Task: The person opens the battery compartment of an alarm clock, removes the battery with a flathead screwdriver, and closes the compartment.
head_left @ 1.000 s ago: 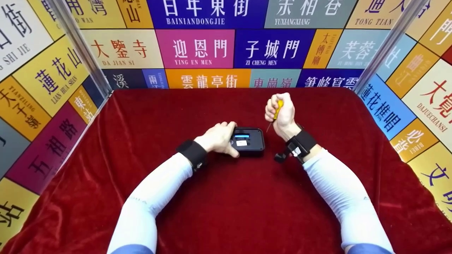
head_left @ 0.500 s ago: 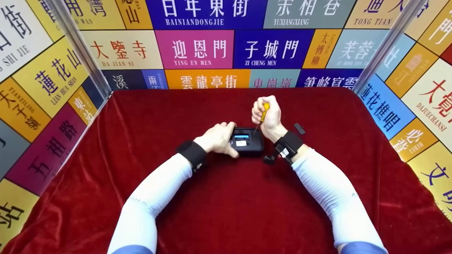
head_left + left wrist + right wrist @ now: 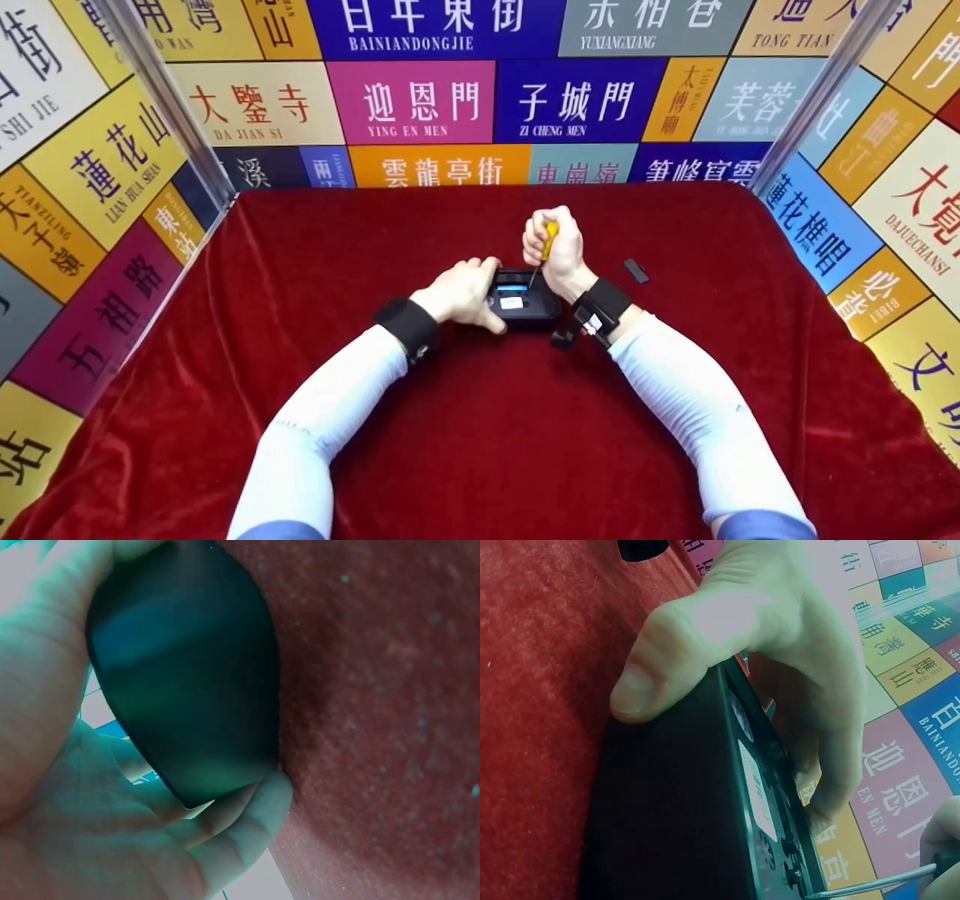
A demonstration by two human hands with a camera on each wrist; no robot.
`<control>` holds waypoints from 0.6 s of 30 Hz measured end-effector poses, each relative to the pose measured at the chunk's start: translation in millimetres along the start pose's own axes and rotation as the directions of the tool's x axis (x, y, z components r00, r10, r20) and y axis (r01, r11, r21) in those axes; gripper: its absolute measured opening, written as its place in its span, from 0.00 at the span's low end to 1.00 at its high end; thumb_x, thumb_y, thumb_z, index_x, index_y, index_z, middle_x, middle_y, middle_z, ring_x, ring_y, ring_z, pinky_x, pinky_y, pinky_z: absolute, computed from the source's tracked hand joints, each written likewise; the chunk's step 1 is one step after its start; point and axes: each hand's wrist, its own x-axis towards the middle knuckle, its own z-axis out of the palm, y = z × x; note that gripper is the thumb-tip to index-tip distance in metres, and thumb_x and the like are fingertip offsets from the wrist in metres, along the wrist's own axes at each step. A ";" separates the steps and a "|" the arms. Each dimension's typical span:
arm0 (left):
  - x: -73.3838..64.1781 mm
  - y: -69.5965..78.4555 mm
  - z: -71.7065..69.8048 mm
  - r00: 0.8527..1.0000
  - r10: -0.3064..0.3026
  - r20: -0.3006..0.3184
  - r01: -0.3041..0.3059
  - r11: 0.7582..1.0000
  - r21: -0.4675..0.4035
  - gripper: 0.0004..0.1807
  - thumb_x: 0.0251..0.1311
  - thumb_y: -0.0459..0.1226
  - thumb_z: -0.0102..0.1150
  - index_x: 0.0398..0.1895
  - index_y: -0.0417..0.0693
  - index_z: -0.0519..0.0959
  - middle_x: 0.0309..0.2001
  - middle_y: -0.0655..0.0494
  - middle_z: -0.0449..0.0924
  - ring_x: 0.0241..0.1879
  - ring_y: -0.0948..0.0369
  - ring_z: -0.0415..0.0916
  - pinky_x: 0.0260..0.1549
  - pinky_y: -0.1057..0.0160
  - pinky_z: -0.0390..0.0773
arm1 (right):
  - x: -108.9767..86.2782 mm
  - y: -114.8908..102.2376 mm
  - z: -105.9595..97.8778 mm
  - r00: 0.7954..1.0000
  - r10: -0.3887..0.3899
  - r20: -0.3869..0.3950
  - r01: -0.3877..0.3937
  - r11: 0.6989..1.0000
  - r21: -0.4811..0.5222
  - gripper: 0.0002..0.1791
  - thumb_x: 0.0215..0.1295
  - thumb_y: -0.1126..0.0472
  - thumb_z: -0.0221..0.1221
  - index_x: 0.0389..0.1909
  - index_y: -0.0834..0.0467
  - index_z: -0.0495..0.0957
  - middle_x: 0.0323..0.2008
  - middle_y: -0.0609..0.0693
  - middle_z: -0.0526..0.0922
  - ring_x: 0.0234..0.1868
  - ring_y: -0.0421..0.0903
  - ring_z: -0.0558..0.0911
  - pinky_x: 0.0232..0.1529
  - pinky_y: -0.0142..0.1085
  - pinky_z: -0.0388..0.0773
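In the head view a black box-shaped device (image 3: 541, 309) lies on the red cloth, its back face up. A blue battery (image 3: 512, 288) shows in an open slot, with a white label (image 3: 511, 303) below it. My left hand (image 3: 463, 294) grips the device's left end between thumb and fingers; the left wrist view shows its smooth dark end (image 3: 187, 690). My right hand (image 3: 559, 244) holds a screwdriver by its yellow handle (image 3: 550, 238) in a fist. Its thin metal shaft (image 3: 877, 885) points down at the device's back, the tip at or near the slot edge.
A small dark cover-like piece (image 3: 636, 271) lies on the cloth right of my right hand. The red cloth (image 3: 525, 435) spreads over the table. Panels printed with large characters (image 3: 420, 101) stand behind and at both sides.
My right hand has moved left with the screwdriver, from beside the device to over its back. The small dark piece, hidden earlier, has come into view. My left hand stays put.
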 end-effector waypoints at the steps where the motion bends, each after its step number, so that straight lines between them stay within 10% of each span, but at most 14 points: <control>1: -0.1 0.0 -0.1 1.000 0.001 0.001 -0.001 1.000 0.001 0.59 0.43 0.57 0.90 0.75 0.44 0.69 0.62 0.39 0.82 0.62 0.39 0.83 0.64 0.43 0.86 | 0.1 0.5 0.0 1.000 0.000 -0.002 0.000 1.000 -0.002 0.24 0.74 0.51 0.38 0.13 0.46 0.58 0.12 0.39 0.60 0.14 0.36 0.57 0.19 0.34 0.49; 18: -0.6 -1.1 0.3 1.000 0.011 -0.009 -0.011 1.000 -0.010 0.59 0.43 0.56 0.90 0.76 0.44 0.68 0.62 0.39 0.82 0.62 0.38 0.84 0.64 0.41 0.86 | 0.4 2.2 5.3 0.999 0.013 0.039 -0.005 0.977 -0.213 0.23 0.75 0.56 0.43 0.15 0.51 0.62 0.14 0.43 0.64 0.15 0.42 0.60 0.18 0.34 0.60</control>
